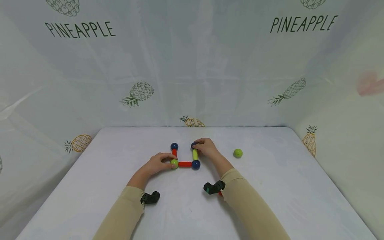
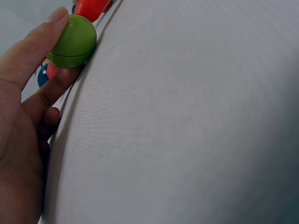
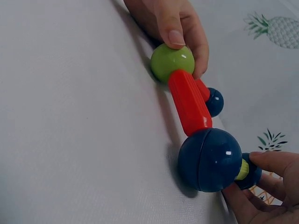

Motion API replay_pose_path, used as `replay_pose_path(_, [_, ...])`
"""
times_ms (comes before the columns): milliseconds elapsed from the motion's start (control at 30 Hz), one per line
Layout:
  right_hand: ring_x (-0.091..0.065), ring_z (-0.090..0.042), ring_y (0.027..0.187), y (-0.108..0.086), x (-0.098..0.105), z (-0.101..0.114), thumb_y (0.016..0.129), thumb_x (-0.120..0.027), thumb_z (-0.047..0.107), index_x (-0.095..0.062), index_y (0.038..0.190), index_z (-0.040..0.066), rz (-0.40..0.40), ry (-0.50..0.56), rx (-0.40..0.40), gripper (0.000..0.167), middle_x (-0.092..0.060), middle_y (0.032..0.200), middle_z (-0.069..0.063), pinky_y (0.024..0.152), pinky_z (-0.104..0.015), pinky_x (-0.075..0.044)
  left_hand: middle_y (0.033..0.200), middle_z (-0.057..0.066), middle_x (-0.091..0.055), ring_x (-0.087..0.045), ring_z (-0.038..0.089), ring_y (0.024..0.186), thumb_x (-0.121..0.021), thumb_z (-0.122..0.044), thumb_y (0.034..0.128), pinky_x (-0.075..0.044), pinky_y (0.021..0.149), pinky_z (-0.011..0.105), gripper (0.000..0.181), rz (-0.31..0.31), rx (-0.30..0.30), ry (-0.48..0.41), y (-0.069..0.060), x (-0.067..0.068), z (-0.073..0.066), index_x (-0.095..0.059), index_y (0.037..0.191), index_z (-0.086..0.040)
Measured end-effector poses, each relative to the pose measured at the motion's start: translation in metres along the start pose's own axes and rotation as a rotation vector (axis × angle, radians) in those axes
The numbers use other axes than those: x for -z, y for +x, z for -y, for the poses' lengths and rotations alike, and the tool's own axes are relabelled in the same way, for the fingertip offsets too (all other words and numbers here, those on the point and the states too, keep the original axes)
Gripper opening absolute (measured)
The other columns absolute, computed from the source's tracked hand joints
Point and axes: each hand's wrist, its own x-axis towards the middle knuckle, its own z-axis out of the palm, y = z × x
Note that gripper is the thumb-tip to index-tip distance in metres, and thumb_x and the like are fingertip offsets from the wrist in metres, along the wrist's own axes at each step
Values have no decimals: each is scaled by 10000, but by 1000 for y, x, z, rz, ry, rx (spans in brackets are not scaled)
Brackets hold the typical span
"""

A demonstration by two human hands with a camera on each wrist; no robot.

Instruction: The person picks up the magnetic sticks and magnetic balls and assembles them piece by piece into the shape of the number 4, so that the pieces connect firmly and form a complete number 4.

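Note:
My left hand point(image 1: 159, 163) pinches a green ball point(image 2: 74, 41) between thumb and fingers. From that ball a red rod point(image 1: 185, 164) runs right to a blue ball point(image 3: 210, 160), and another red rod point(image 1: 174, 153) leads back to a second blue ball point(image 1: 174, 146). A yellow-green rod point(image 1: 195, 154) extends back from the right blue ball. At its far end, my right hand point(image 1: 207, 148) pinches another blue ball point(image 3: 252, 171). The joined pieces form an open-backed U on the table.
A loose green ball point(image 1: 238, 153) lies on the white table point(image 1: 270, 186) right of my right hand. A red piece point(image 1: 220, 193) shows partly beneath the right wrist's black device point(image 1: 214, 187). Behind the table hangs a pineapple-print cloth point(image 1: 228, 66).

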Motion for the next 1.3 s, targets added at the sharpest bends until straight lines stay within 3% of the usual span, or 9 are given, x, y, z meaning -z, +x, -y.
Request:
replay_pose_path(633, [-623,-229,897,-6,7,2,907,-697,124,-624,1225,0,1,4,-7,348,-615,1150,-159,725,-303,-554,1249,-15,-584,-469,240,1170,-776,-368,831,-355,1019,514,285,1,14,38,-2,-2,-8,-730,1105,-304])
replay_pose_path(1000, [-595,-234,876,-16,19,5,905,-694,114,-657,1185,38,-32,-78,2,292,-620,1147,-147,675,-286,-537,1303,2,-574,-444,264,1250,-768,-360,839,-311,1057,551,336,2,11,2,-3,-1,-8,-708,1159,-277])
replay_pose_path(1300, [-608,-242,925,-30,37,9,909,-688,139,-658,1203,41,-16,-135,48,312,-611,1160,-137,732,-301,-542,1314,34,-570,-441,280,1261,-764,-349,845,-312,1071,522,364,-5,-4,-12,-4,1,-4,-696,1182,-230])
